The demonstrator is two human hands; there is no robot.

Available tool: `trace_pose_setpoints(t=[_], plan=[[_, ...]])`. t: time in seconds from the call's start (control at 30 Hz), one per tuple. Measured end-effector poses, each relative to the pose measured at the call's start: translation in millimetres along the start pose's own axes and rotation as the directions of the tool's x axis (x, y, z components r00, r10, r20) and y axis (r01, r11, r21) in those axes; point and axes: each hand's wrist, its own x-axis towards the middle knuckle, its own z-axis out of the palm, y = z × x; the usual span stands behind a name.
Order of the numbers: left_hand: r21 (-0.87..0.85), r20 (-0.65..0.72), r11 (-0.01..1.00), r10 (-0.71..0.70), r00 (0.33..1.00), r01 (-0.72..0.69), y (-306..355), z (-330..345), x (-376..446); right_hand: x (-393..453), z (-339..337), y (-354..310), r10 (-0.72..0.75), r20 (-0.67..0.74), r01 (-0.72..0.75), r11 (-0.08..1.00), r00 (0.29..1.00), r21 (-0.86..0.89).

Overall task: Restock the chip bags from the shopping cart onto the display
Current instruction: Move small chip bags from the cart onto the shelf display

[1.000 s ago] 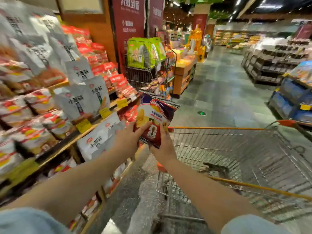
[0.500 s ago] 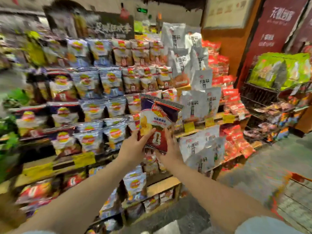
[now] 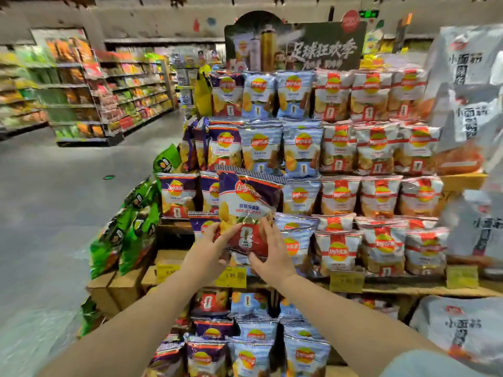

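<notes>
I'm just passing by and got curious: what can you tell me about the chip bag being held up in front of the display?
The purple chip bag is a glossy, crinkled foil packet: purple top with a striped sealed edge, a round red-and-yellow logo, pictured chips, and a red lower part bearing a trophy image. It is upright, tilted slightly, in front of the purple bags on the display. The left hand and right hand pinch its lower corners between thumb and fingers.

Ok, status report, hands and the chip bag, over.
Left hand and right hand both grip the purple chip bag by its lower end. Bag upright before the display, purple column. Nothing in the way.
</notes>
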Motion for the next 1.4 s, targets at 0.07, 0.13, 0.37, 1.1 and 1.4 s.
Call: trace_pose_setpoints(t=[0.07,0.13,0.37,1.1,1.4], plan=[[0.015,-0.023,0.999,-0.043,0.999,0.044,-29.4,2.4,8.7,30.4,15.4,-0.8,-0.018,0.035,0.016,0.998,0.999,0.065],[0.030,-0.018,0.992,-0.120,0.993,0.121,-53.7,1.1,13.2,56.1,31.8,-4.7,0.008,0.095,-0.020,0.992,0.995,0.123],[0.071,0.072,0.932,-0.361,0.930,0.356,-117.8,7.5,3.5,114.7,98.4,-4.0,0.083,0.346,-0.131,0.984,0.935,0.118],[-0.476,0.647,0.447,-0.405,0.646,0.757,-293.6,99.3,107.0,192.0,210.8,25.7,0.422,0.326,-0.369,0.904,0.846,-0.214],[-0.464,0.736,0.484,-0.255,0.627,0.742,-312.7,134.1,101.6,194.0,243.7,29.7,0.574,0.327,-0.534,0.819,0.751,-0.211]])
